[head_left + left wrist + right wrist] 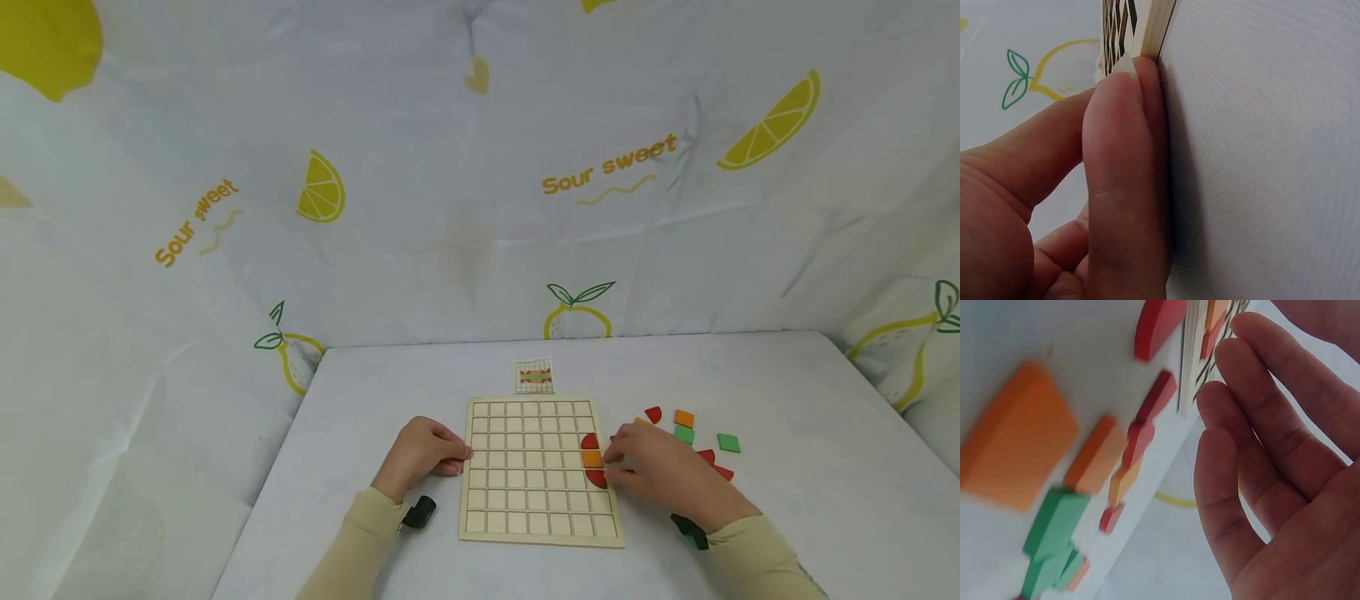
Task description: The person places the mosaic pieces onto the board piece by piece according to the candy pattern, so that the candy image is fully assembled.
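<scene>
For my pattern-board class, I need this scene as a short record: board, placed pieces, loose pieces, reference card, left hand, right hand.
Board: wooden board, square grid, flat on the white table
Placed pieces: orange square between an upper red piece and a lower red piece, rightmost column
Loose pieces: red, orange and green, right of the board
Reference card: patterned card, beyond the board's far edge
Left hand: pinches the board's left edge
Right hand: beside the placed pieces
</scene>
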`<state>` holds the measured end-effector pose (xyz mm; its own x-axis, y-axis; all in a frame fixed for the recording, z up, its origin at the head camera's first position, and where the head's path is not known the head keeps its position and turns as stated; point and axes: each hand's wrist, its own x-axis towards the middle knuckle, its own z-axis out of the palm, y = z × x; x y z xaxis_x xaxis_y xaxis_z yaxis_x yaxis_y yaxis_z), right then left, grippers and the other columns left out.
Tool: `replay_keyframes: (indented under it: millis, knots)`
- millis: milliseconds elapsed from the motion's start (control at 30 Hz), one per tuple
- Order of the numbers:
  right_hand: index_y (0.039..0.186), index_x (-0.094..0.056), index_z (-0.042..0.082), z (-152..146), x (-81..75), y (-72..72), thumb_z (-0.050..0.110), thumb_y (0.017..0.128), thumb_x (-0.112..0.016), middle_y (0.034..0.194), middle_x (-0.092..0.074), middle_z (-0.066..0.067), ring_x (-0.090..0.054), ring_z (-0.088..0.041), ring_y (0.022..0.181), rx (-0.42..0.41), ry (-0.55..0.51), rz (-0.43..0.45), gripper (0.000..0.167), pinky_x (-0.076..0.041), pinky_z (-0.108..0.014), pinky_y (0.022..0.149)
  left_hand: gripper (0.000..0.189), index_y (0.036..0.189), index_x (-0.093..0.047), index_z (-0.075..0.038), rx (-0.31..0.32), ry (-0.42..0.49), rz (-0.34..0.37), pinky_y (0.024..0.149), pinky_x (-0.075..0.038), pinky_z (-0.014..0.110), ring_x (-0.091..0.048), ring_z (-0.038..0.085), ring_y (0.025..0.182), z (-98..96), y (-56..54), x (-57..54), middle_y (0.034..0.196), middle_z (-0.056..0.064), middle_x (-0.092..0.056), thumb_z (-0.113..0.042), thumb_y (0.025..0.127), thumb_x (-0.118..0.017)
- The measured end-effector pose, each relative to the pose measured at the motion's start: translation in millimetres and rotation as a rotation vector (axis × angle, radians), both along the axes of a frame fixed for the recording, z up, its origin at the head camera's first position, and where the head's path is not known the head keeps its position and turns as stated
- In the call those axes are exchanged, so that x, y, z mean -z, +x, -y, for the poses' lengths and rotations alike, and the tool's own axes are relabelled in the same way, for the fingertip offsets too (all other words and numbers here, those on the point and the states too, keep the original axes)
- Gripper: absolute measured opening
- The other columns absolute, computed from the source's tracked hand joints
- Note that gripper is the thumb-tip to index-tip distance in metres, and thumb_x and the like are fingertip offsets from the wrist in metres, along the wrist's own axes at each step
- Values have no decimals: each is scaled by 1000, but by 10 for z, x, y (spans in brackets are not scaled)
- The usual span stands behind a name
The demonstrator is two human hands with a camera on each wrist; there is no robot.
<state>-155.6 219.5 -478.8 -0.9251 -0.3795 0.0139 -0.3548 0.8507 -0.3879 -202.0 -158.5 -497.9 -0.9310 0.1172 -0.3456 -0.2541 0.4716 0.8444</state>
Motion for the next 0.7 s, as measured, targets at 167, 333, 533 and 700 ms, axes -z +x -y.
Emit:
replay_keyframes:
  millis: [167,333,533,700]
  knots:
    - [100,-83,26,-226,-55,-27,28,94,-86,97,-68,13,-60,-9,90,72,-21,51,8,-57,-26,74,16,93,-81,-6,3,-10,0,67,-66,26,-74,9,66,-2,-7,-3,83,4,-82,-18,86,-91]
    - [105,-81,20,-436,-76,-83,28,94,-86,101,-73,10,-67,-17,101,97,-20,57,14,-64,-44,88,18,93,-81,-6,-10,-31,1,66,-66,26,-75,10,66,14,-5,-21,82,5,-81,-18,86,-91]
    - [106,-80,21,-528,-54,-159,30,96,-84,100,-71,10,-64,-16,97,109,-25,69,14,-62,-44,88,20,95,-80,-4,-16,-22,4,66,-66,26,-75,10,66,16,-11,-16,80,7,-80,-18,85,-92]
    - [109,-82,19,-464,8,-238,24,94,-85,103,-70,9,-63,-15,98,90,-29,68,16,-61,-39,87,20,94,-81,-5,-9,-7,9,65,-66,26,-75,11,66,-3,-24,13,80,7,-80,-18,85,-93]
